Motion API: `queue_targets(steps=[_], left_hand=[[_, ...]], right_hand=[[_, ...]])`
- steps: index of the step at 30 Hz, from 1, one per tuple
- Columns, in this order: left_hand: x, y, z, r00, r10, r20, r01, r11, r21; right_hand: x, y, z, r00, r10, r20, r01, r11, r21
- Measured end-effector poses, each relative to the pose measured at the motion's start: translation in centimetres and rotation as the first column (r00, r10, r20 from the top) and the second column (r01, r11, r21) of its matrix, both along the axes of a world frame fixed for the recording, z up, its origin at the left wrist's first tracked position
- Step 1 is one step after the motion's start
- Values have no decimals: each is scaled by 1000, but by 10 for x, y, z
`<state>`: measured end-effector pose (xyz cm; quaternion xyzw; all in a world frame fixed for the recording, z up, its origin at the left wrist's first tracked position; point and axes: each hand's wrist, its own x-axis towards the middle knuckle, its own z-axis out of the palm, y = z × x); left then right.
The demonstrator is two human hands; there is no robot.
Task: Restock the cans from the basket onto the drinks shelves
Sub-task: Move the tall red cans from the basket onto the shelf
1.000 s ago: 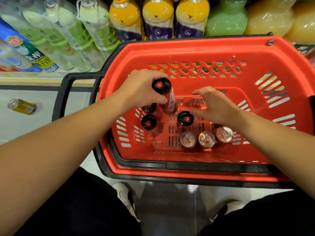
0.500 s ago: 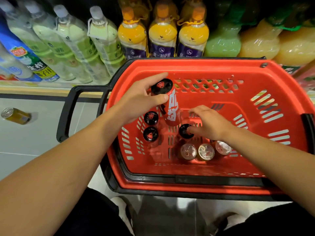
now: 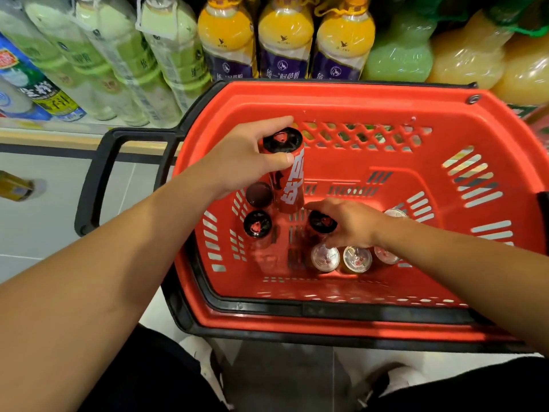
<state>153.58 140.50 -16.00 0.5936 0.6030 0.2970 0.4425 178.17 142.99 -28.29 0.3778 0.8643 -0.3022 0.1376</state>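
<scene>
Beside stocked shelves (image 3: 124, 69), red basket (image 3: 356, 96)

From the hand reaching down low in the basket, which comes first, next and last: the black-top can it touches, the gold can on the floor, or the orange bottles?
From the right hand:
1. Black-top can, under its fingers in the basket.
2. Orange bottles, on the shelf beyond the basket.
3. Gold can, on the floor, far left.

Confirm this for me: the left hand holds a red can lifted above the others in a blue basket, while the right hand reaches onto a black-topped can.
One thing is wrong: the basket is red, not blue, as the head view shows. The rest holds: the left hand grips the lifted red can, and the right hand is on a black-topped can.
</scene>
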Motion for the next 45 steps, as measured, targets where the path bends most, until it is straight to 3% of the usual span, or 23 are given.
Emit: queue_targets(steps=[3,7,12,21,31,37,45], left_hand=[[0,0,2,1000,20,18,-20,1000,-8],[-2,2,0,999,48,22,-48,999,-5],[-3,5,-4,996,69,63,-69,998,-2],[10,8,-1,981,134,140,-135,991,-3],[12,3,45,939,190,287,-217,974,65],[7,6,103,904,180,387,-254,956,149],[-4,31,188,896,142,421,-265,931,250]], right_hand=[[-2,-5,-7,993,-72,-91,69,997,-32],[-1,3,6,937,-299,-179,277,951,-138],[18,24,41,712,-593,-376,507,804,-310],[26,32,109,363,-702,-613,638,667,-386],[16,25,185,404,-539,-739,652,736,-181],[15,37,250,367,-469,-803,679,725,-113],[-1,64,341,429,-301,-852,669,739,76]])
